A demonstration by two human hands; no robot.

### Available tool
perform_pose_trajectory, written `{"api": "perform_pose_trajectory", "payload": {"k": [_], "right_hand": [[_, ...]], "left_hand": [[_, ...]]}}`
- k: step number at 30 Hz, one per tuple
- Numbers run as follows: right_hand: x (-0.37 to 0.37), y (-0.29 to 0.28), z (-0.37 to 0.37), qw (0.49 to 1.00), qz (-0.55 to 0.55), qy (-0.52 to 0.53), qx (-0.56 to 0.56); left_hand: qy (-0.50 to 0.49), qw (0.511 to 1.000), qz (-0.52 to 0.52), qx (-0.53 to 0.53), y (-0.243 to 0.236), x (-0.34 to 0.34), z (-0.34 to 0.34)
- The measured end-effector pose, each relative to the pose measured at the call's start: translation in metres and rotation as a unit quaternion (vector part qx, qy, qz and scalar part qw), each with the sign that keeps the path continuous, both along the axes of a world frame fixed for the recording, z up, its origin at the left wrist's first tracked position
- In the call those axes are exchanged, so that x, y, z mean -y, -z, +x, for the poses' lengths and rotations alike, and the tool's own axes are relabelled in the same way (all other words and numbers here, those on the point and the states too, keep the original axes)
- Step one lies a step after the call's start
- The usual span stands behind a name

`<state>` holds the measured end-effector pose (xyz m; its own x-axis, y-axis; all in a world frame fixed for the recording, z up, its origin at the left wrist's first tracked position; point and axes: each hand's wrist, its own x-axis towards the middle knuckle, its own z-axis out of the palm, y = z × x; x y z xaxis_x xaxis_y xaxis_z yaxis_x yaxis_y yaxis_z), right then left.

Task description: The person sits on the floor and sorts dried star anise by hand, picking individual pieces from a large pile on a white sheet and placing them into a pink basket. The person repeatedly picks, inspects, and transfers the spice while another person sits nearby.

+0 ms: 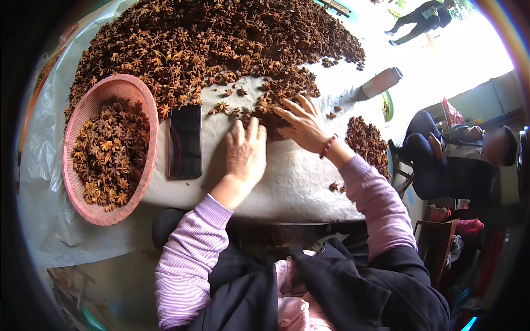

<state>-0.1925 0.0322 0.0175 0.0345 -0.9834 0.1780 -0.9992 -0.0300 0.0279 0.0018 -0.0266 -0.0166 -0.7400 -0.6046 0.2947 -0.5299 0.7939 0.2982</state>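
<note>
My left hand (245, 154) rests palm down on the pale table cover (287, 187), fingers loosely stretched at the front of some scattered star anise. To its right, my right hand (303, 124) has its fingers spread over a dark cluster of star anise (281, 83), its fingertips touching the pieces. A large heap (182, 44) covers the back of the table, and a smaller pile (367, 149) lies to the right. Left of my left hand are a black phone (184, 142) and an oval pink basket (72, 182) holding many star anise.
Clear plastic sheeting (41, 176) hangs along the left side. A cylindrical container (380, 83) stands at the right edge. A seated person (452, 171) is to the right, beside wooden furniture (441, 248) with bags. Another person (417, 22) is in the bright area beyond.
</note>
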Motion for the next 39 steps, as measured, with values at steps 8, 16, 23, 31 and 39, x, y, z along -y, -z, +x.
{"api": "perform_pose_trajectory", "payload": {"k": [8,16,23,31,39], "right_hand": [[-0.056,-0.016,0.005,0.996,-0.023,0.024,0.082],[0.093,-0.007,0.076,0.998,0.011,-0.052,0.028],[0.079,-0.011,0.069,0.978,-0.001,0.008,0.209],[-0.013,-0.015,0.078,0.845,-0.041,0.111,0.521],[-0.083,-0.034,0.081,0.922,-0.105,-0.058,0.367]], "left_hand": [[0.080,0.996,0.014,0.022,-0.010,-0.034,0.013],[0.087,0.996,0.022,-0.004,-0.015,-0.023,0.021],[-0.092,0.967,0.175,-0.160,-0.034,0.007,0.039],[0.033,0.870,0.430,-0.240,-0.030,-0.001,0.017],[0.045,0.989,0.108,-0.095,-0.015,-0.022,0.005]]}}
